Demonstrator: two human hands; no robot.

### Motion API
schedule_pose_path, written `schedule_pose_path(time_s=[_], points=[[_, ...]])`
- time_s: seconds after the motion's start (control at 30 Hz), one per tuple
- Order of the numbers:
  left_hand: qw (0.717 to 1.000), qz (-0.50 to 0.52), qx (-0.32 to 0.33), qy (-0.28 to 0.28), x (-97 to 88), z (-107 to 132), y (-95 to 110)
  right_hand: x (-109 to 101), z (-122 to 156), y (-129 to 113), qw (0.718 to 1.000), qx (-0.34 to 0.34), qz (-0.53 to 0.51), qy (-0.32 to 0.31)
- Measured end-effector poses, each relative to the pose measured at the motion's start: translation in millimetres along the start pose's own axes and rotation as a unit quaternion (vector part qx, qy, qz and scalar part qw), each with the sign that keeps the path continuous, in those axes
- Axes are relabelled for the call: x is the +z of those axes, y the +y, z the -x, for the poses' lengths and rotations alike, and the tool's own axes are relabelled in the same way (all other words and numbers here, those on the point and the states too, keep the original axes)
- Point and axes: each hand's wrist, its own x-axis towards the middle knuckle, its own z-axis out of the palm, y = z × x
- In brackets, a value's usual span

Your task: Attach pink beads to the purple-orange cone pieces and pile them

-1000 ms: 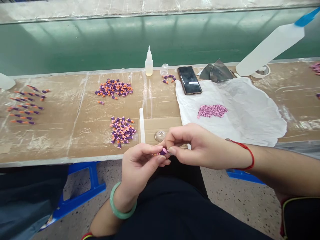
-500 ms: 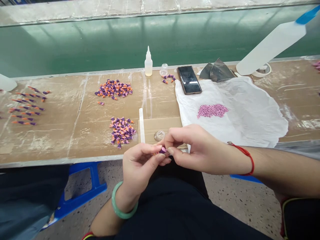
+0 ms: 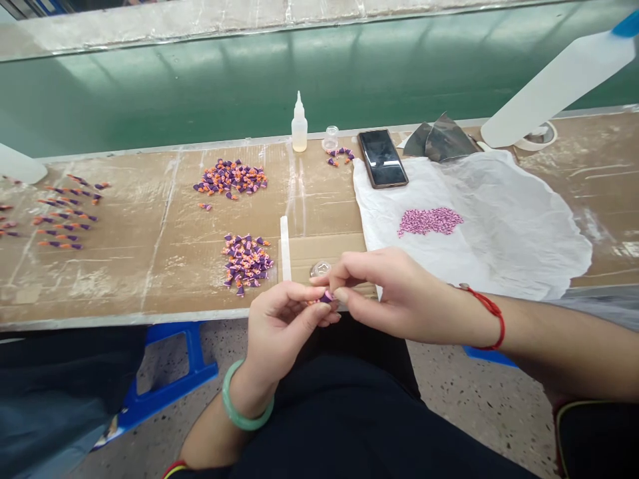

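Note:
My left hand (image 3: pixel 282 322) pinches a small purple and pink figurine piece (image 3: pixel 326 297) between thumb and fingertips, just over the table's front edge. From the right, my right hand (image 3: pixel 374 289) meets it, thumb and forefinger closed at the piece's pink end; whether they grip a separate bit is hidden. Behind the fingers sits a small clear round dish (image 3: pixel 320 268) on a cardboard sheet (image 3: pixel 304 249), beside a white flat stick (image 3: pixel 285 247). A pile of similar purple, orange and pink pieces (image 3: pixel 247 261) lies left of the stick.
Farther back are another pile of pieces (image 3: pixel 234 178), a dropper bottle (image 3: pixel 299 126), a clear little cup (image 3: pixel 330 138) and a phone (image 3: pixel 383 158). Tiny pink bits (image 3: pixel 430 221) lie on a white cloth (image 3: pixel 499 226). A large white bottle (image 3: pixel 559 90) leans by a tape roll (image 3: pixel 542 136).
The view has shifted slightly, so the table things appear a little farther right. Both hands stay together at the small piece, with my right fingertips only slightly moved against its pink end.

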Motion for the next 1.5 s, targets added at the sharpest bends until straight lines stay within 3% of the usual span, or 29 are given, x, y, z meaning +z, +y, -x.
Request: schedule_pose_path(time_s=[0.1, 0.2, 0.4, 0.57, 0.67, 0.77, 1.07, 1.27, 1.33, 1.4, 1.47, 1.5], points=[[0.994, -0.11, -0.017, -0.01, -15.7, -5.4, 2.7, -12.0, 5.4, 5.7, 0.997, 0.04, 0.029, 0.051], [0.965, -0.26, -0.024, -0.01, -44.9, -18.3, 9.4, -21.2, 14.1, 20.1, 0.992, 0.073, 0.043, 0.097], [0.848, -0.529, -0.015, -0.012, -93.6, -60.1, 33.8, -26.2, 29.1, 48.0, 0.983, 0.138, 0.033, 0.113], [0.752, -0.653, 0.074, 0.052, -113.4, -130.4, 38.6, -29.0, 35.1, 52.8, 0.98, 0.153, 0.023, 0.124], [0.673, -0.733, 0.099, 0.011, -125.2, -175.3, 33.9, -31.1, 37.7, 54.1, 0.979, 0.151, 0.038, 0.132], [0.645, -0.759, 0.09, -0.029, -133.8, -201.5, 29.9, -33.9, 41.3, 56.5, 0.976, 0.154, 0.053, 0.145], [0.607, -0.79, 0.061, -0.056, -139.4, -202.3, 23.5, -41.9, 51.4, 62.1, 0.964, 0.193, 0.027, 0.179], [0.61, -0.789, 0.052, -0.049, -131.8, -193.8, 30.1, -47.9, 60.3, 61.1, 0.952, 0.206, 0.022, 0.226], [0.642, -0.763, 0.065, -0.049, -123.3, -186.0, 35.7, -50.3, 64.2, 59.8, 0.945, 0.208, 0.005, 0.25], [0.697, -0.71, 0.087, -0.051, -112.1, -172.9, 42.0, -52.9, 68.1, 60.0, 0.939, 0.202, -0.002, 0.277], [0.732, -0.673, 0.094, -0.061, -100.2, -154.5, 47.6, -55.9, 71.5, 63.7, 0.933, 0.192, 0.005, 0.303], [0.773, -0.628, 0.072, -0.06, -94.6, -143.7, 49.4, -57.6, 72.9, 67.3, 0.931, 0.19, 0.013, 0.313]])
